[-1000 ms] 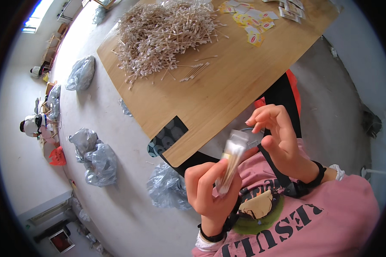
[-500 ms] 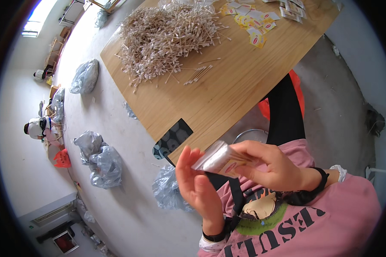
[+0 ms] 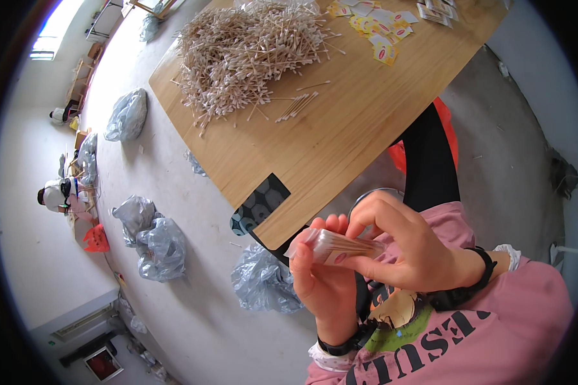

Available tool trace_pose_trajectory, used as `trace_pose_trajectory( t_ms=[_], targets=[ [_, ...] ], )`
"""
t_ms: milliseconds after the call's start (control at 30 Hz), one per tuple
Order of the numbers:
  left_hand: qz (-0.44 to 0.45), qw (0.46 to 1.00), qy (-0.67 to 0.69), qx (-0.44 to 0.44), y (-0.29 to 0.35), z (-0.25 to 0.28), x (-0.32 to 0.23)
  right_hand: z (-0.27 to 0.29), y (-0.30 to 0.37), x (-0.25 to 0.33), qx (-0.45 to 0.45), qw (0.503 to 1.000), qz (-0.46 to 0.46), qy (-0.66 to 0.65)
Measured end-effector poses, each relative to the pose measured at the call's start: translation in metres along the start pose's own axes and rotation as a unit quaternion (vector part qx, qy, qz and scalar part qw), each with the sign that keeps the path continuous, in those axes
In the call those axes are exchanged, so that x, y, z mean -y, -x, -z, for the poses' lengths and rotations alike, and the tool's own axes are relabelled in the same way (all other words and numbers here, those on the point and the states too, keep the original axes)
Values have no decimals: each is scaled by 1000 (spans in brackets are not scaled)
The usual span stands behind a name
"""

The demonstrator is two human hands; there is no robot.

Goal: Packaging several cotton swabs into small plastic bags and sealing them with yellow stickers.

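A small clear plastic packet of cotton swabs (image 3: 341, 248) is held up in front of my chest, just off the table's near corner. My left hand (image 3: 327, 289) grips its zip end, thumb on the near side and fingers behind. The other end is in my right hand (image 3: 408, 247), with the thumb along its lower edge and the fingers curled over the top. A yellow and white card with a red mark shows through the plastic beside the swab sticks.
On the wooden table (image 3: 340, 147) lie a large heap of cotton swabs (image 3: 244, 58), a short row of swabs (image 3: 297, 107), yellow cards (image 3: 385, 32) and filled packets (image 3: 438, 11). A dark patterned pad (image 3: 261, 202) covers one edge. Grey plastic bags (image 3: 162, 249) sit on the floor. People work far left.
My left hand has moved right and closed on the packet's zip end, where it was beside it with fingers spread. My right hand's fingers have arched up over the packet.
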State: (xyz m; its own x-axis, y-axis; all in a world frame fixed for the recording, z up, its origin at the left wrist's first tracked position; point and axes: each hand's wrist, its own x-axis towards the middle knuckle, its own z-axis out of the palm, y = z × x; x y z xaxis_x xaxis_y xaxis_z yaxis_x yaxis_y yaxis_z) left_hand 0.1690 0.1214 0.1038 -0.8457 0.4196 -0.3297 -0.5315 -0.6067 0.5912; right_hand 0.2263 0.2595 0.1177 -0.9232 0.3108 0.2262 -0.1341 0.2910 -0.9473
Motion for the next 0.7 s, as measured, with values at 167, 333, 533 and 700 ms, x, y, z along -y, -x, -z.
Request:
trace_pose_trajectory(
  t_ms=[167,333,533,700],
  targets=[
    [-26,998,-10,51,3,15,0,11,-8,14,28,993,-68,-89],
    [-86,985,-109,105,1,16,-3,15,-12,20,41,989,-90,-108],
    [-112,966,-174,153,-1,17,-7,15,-11,20,63,987,-97,-112],
    [-108,973,-165,123,4,11,-7,12,-11,20,41,993,-68,-90]
  ],
)
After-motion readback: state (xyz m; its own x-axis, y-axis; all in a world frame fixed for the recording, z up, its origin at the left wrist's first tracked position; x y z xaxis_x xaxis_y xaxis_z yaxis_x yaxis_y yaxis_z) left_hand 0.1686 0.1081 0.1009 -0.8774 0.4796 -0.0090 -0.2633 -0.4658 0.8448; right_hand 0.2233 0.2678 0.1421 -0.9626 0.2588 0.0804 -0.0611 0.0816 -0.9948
